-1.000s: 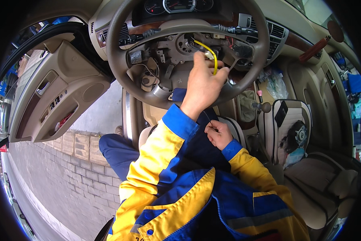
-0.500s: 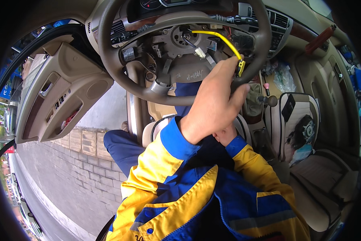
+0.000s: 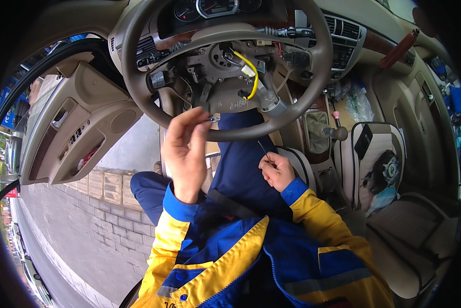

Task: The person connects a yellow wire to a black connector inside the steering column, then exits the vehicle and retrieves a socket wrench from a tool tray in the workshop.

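My left hand point(image 3: 185, 156) is raised at the lower left of the steering wheel point(image 3: 133, 87), thumb and fingers loosely apart. A small shiny bit shows by its fingertips; I cannot tell whether it belongs to the wheel. My right hand point(image 3: 276, 172) is closed over my lap, pinching a thin dark rod point(image 3: 262, 147) that points up toward the wheel. The wheel's centre is uncovered, with a bare metal hub point(image 3: 221, 59). From it a yellow-sleeved cable point(image 3: 254, 82) hangs down in a curve, its dark plug point(image 3: 242, 94) by the lower spoke. Beside it dangles a white connector point(image 3: 248, 71).
The driver's door point(image 3: 81, 123) stands open on the left, above paving. To the right are the gear lever point(image 3: 338, 134) and the passenger seat point(image 3: 377, 169), which carries a dark round part point(image 3: 389, 169). A plastic bag point(image 3: 360, 105) lies beyond.
My left hand has let go of the yellow cable and moved left and down. The cable now hangs in front of the hub. My right hand, mostly hidden before, now shows with the thin rod.
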`<state>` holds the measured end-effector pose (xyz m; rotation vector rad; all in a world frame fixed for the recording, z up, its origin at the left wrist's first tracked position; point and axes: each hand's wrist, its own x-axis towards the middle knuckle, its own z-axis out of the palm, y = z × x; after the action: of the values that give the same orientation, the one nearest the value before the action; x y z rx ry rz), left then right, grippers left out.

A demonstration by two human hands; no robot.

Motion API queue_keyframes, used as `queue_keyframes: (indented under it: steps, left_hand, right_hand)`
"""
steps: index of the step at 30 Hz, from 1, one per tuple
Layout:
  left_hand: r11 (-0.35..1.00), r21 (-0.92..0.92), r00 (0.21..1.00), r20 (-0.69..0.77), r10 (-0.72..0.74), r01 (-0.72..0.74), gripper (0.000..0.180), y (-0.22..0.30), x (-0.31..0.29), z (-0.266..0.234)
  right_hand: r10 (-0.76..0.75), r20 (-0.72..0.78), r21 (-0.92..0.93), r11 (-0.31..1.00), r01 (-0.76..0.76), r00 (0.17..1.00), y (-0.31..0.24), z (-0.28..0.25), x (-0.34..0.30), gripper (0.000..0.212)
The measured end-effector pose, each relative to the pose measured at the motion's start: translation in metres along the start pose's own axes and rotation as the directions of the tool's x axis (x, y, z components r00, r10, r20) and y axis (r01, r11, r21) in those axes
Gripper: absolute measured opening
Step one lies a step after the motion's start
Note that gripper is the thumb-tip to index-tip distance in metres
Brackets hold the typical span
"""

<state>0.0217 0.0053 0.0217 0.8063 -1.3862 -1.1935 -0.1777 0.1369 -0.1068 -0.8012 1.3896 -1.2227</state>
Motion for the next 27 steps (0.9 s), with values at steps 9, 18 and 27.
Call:
queue_keyframes:
  steps: [9,18,27]
  left_hand:
    - [0.758,0.421,0.867,0.261,0.425,-0.499,0.079,-0.004,0.05,0.086]
    - [0.762,0.318,0.824,0.276,0.495,-0.564,0.076,-0.002,0.054,0.121]
    - [0.693,0.4,0.797,0.218,0.563,-0.599,0.057,0.005,0.05,0.129]
  right_hand:
    - [0.019,-0.029,-0.075,0.997,-0.021,0.999,0.005,0.002,0.001,0.013]
    - [0.025,-0.021,-0.085,0.996,-0.027,0.999,0.009,0.002,0.004,0.015]
    - [-0.014,-0.011,-0.107,0.994,0.013,1.0,0.006,0.004,0.003,0.013]
